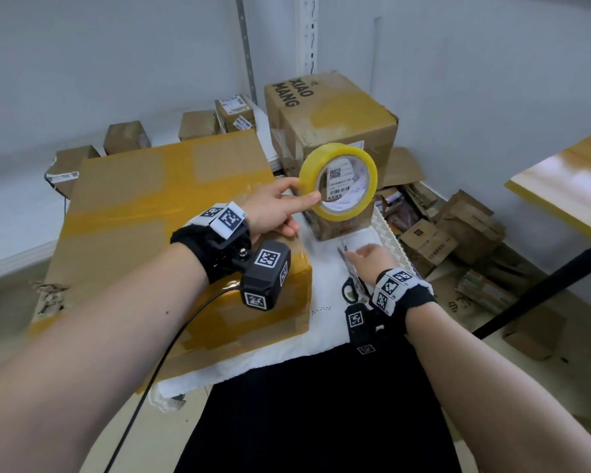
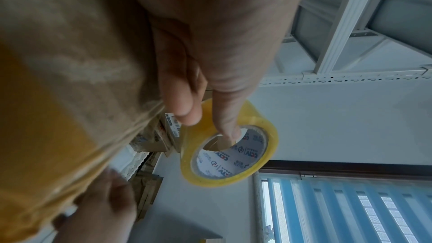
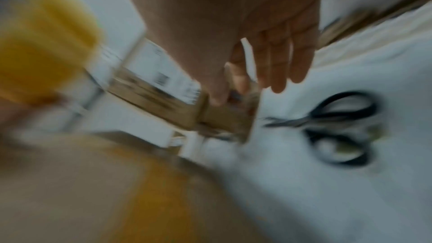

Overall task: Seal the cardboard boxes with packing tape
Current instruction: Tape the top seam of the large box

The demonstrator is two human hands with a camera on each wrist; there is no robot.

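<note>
Pinching tape roll point(image 1: 337, 180) w/ L hand point(image 1: 274, 209) grip over taped box point(image 1: 171, 233); R hand point(image 1: 369, 259) fingers relaxed, empty.

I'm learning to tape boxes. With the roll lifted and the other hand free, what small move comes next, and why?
Probably bring the right hand up to find the free end on the tape roll: the left hand pinches the roll in the air, and the right hand holds nothing.

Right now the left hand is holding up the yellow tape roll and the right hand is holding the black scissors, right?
Not quite. The left hand does hold up the yellow tape roll, but the right hand holds nothing. Its fingers are straight, and the black scissors lie apart from it on the white cloth. The right wrist view shows this, though blurred.
</note>
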